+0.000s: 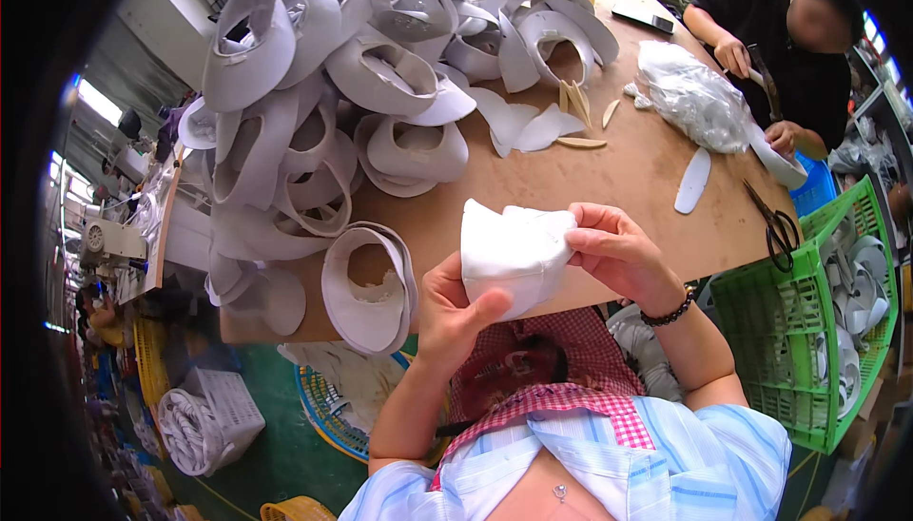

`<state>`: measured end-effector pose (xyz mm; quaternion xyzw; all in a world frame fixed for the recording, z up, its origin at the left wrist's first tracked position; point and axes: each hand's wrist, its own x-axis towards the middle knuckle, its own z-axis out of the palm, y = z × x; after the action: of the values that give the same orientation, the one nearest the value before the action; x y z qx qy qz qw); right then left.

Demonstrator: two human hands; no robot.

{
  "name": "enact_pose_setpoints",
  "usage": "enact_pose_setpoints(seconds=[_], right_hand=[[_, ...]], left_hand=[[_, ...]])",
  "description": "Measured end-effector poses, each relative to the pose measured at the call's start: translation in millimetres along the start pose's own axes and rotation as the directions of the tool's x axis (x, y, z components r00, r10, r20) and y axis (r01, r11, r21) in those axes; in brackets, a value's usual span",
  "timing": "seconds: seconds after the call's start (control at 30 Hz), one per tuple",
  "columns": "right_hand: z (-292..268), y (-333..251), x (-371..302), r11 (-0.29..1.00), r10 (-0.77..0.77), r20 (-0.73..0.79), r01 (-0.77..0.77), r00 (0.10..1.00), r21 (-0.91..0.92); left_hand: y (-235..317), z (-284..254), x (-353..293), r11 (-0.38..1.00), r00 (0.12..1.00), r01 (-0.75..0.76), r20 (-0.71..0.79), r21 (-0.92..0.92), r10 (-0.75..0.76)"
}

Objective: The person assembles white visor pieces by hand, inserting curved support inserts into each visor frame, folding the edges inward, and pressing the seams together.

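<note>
Held up in front of me, over the near edge of the brown table (656, 202), is a white stitched piece (514, 260), curved like a cap or a shoe upper. My left hand (452, 317) grips its left and lower side, thumb across the front. At its upper right edge, the fingers of my right hand (613, 245) pinch the material. Just left of my hands stands a small stack of white curved pieces (404, 302) with open middles. Behind it a large heap of similar white pieces (390, 74) covers the table's left and far side.
Thin pale strips (577, 143), scissors (775, 226) and a plastic-wrapped bundle (699, 103) lie on the table. Across the far right corner, a co-worker (780, 55) handles a tool and a white piece. A green crate (770, 350) stands right; a blue basket (323, 407) sits below.
</note>
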<state>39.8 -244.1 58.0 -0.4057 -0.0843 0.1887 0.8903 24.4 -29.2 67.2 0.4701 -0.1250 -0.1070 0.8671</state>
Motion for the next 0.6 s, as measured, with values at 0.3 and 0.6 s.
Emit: enact_pose_setpoints(seconds=[0.3, 0.6], right_hand=[[5, 26, -17, 0.924, -0.323, -0.185, 0.267, 0.928, -0.275], [-5, -25, -19, 0.594, -0.609, -0.198, 0.276, 0.768, -0.755]], left_hand=[[-21, 12, -10, 0.997, 0.997, -0.050, -0.053, 0.063, 0.053], [3, 15, -3, 0.885, 0.971, 0.062, 0.178, 0.461, -0.161]])
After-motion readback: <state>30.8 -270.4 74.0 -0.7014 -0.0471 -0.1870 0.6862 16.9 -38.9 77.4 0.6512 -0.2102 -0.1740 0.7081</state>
